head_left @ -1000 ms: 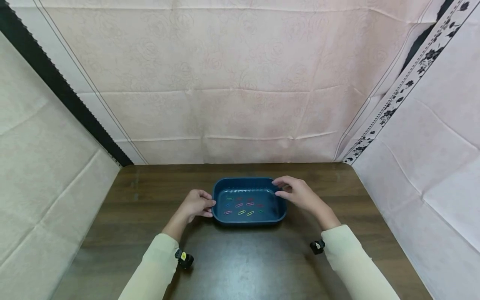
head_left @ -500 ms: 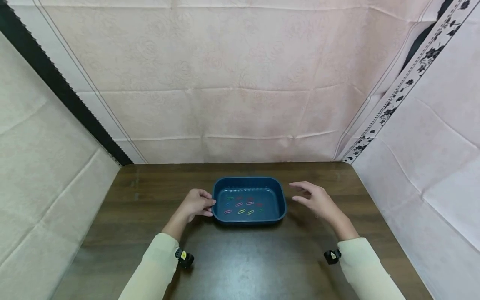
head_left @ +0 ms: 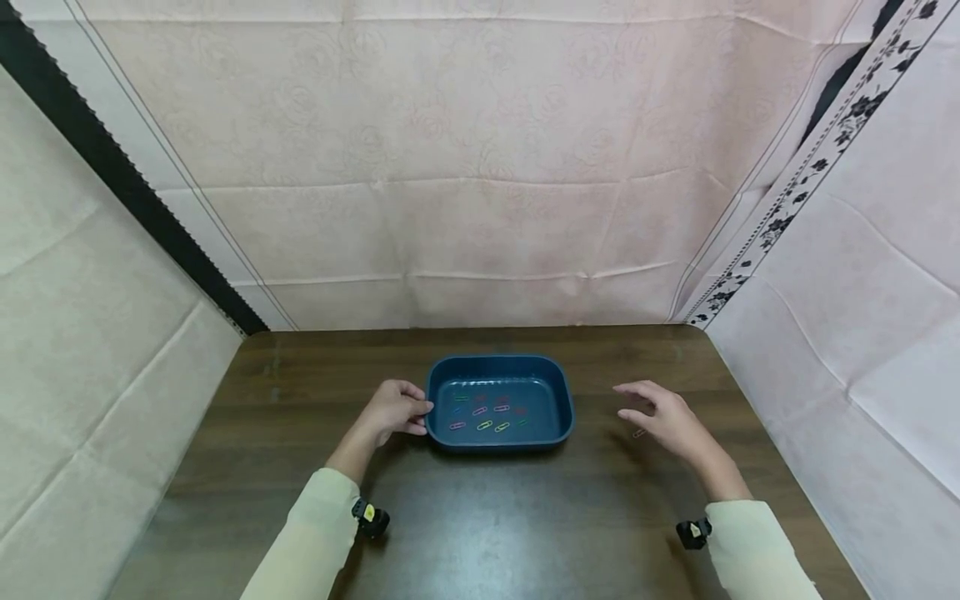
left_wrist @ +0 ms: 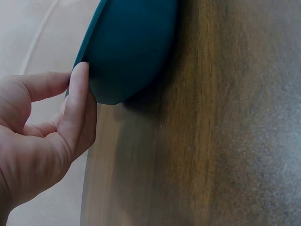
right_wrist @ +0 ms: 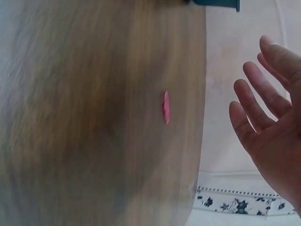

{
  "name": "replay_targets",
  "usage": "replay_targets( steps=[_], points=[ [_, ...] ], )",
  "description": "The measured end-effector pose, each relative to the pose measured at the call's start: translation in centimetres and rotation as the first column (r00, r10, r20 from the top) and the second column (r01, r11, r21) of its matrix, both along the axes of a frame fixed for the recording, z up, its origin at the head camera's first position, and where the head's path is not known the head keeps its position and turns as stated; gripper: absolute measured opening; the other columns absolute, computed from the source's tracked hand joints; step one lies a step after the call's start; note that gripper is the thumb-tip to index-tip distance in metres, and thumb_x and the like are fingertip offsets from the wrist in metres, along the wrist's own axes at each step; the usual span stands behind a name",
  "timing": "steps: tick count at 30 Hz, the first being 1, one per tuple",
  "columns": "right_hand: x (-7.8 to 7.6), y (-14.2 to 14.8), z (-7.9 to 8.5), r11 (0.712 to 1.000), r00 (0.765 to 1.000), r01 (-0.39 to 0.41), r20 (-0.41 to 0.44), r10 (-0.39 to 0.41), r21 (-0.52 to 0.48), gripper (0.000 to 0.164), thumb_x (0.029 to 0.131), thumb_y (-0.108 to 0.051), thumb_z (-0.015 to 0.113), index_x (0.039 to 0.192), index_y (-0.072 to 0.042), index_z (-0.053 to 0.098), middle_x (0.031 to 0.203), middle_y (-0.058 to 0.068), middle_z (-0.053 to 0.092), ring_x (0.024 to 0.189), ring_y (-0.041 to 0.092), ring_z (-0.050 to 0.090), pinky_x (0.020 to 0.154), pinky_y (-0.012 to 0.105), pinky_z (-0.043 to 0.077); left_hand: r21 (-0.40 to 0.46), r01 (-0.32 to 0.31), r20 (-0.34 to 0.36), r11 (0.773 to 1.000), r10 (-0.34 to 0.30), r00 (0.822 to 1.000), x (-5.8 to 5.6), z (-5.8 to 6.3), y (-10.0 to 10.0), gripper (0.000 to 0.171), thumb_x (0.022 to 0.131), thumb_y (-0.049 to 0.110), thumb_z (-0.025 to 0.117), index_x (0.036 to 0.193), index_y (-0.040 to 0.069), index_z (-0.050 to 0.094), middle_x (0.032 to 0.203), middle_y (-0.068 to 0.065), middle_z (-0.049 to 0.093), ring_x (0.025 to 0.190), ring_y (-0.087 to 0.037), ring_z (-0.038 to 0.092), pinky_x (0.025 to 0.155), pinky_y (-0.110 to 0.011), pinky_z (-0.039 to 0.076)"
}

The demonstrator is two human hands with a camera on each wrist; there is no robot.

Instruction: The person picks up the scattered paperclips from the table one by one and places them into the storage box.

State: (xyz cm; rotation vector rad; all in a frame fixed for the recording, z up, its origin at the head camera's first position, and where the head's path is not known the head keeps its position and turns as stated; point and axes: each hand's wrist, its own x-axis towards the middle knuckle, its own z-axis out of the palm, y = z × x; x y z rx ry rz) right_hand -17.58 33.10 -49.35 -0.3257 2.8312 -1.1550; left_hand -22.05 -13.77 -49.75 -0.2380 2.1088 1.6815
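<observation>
A blue rectangular tray [head_left: 498,365] on the table holds several coloured paper clips [head_left: 502,408], pink, red, yellow, green and blue, spread over its bottom. At its left end my left hand [head_left: 395,408] pinches the rim between thumb and fingers; the left wrist view shows the same grip on the tray wall [left_wrist: 129,52]. Well to the right of the tray, my right hand [head_left: 662,419] hovers above the table with loosely bent fingers and nothing in them. Below that hand, a single pink paper clip [right_wrist: 166,107] lies on the wood.
The brown wooden table [head_left: 480,517] ends at a straight back edge. Behind it hangs pale cloth [head_left: 480,208], with more white cloth at both sides. A dark band [head_left: 127,175] runs down the left corner and a floral border [head_left: 817,167] down the right.
My right hand has drawn away from the tray's right end toward the right, and a pink paper clip has come into sight on the table under it. The left hand holds its place.
</observation>
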Motion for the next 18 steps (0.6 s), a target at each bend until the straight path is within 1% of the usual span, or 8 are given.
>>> replay_targets(
  steps=[3,5,7,10,13,16,18],
  points=[
    [0.2,0.9,-0.4,0.999,1.0,-0.008,-0.011,0.008,0.046,0.04,0.098,-0.016,0.072,0.136,-0.01,0.064,0.138,0.018,0.061,0.097,0.033,0.072,0.08,0.041,0.064,-0.004,0.001,0.004,1.0,-0.001,1.0,0.0,0.1,0.0,0.018,0.101,0.006,0.066,0.114,-0.004,0.06,0.093,-0.018,0.062,0.071,-0.02,0.065,0.069,-0.034,0.067],
    [0.3,1.3,-0.6,0.997,1.0,-0.012,-0.028,0.014,0.075,0.04,0.097,-0.015,0.073,0.136,-0.008,0.064,0.136,0.017,0.062,0.099,0.032,0.072,0.087,0.046,0.062,-0.007,0.002,0.005,1.0,-0.002,1.0,0.0,0.0,0.1,0.018,0.1,0.005,0.066,0.114,-0.004,0.06,0.093,-0.018,0.062,0.071,-0.02,0.065,0.069,-0.034,0.067],
    [0.4,1.8,-0.9,0.995,0.999,-0.015,-0.045,0.019,0.098,0.041,0.097,-0.014,0.073,0.136,-0.007,0.065,0.134,0.016,0.064,0.107,0.034,0.07,0.093,0.054,0.059,-0.007,0.0,0.005,1.0,0.0,1.0,0.0,0.1,0.1,0.019,0.1,0.005,0.067,0.114,-0.004,0.06,0.092,-0.018,0.062,0.07,-0.02,0.065,0.068,-0.034,0.067],
    [0.5,2.4,-1.2,0.992,0.998,-0.019,-0.05,0.025,0.125,0.041,0.096,-0.013,0.074,0.135,-0.006,0.065,0.133,0.015,0.065,0.115,0.038,0.068,0.096,0.057,0.057,-0.006,0.001,0.007,1.0,-0.001,1.0,0.0,0.1,0.1,0.019,0.1,0.005,0.067,0.114,-0.004,0.06,0.092,-0.018,0.062,0.069,-0.02,0.065,0.068,-0.034,0.067],
    [0.5,2.9,-1.5,0.988,0.999,-0.019,-0.036,0.024,0.156,0.04,0.095,-0.015,0.076,0.133,-0.007,0.067,0.131,0.014,0.067,0.121,0.04,0.064,0.097,0.057,0.056,-0.008,0.0,0.009,1.0,0.0,1.0,0.0,0.1,0.1,0.019,0.099,0.005,0.067,0.114,-0.005,0.059,0.092,-0.018,0.062,0.07,-0.02,0.065,0.068,-0.034,0.067],
    [0.5,3.3,-1.9,0.985,1.0,-0.021,-0.012,0.024,0.169,0.036,0.093,-0.016,0.077,0.128,-0.008,0.07,0.127,0.012,0.069,0.118,0.037,0.066,0.095,0.054,0.058,-0.01,-0.003,0.011,1.0,0.003,1.0,0.0,0.1,0.1,0.019,0.099,0.005,0.067,0.114,-0.005,0.059,0.093,-0.019,0.063,0.07,-0.021,0.065,0.068,-0.034,0.067],
    [0.5,3.6,-2.1,0.983,1.0,-0.026,-0.01,0.028,0.183,0.032,0.092,-0.016,0.078,0.123,-0.009,0.072,0.122,0.01,0.07,0.113,0.033,0.068,0.093,0.049,0.059,-0.011,-0.004,0.013,1.0,0.004,1.0,0.0,0.0,0.1,0.019,0.099,0.005,0.067,0.114,-0.004,0.059,0.094,-0.02,0.063,0.07,-0.021,0.066,0.068,-0.034,0.067]
  ],
)
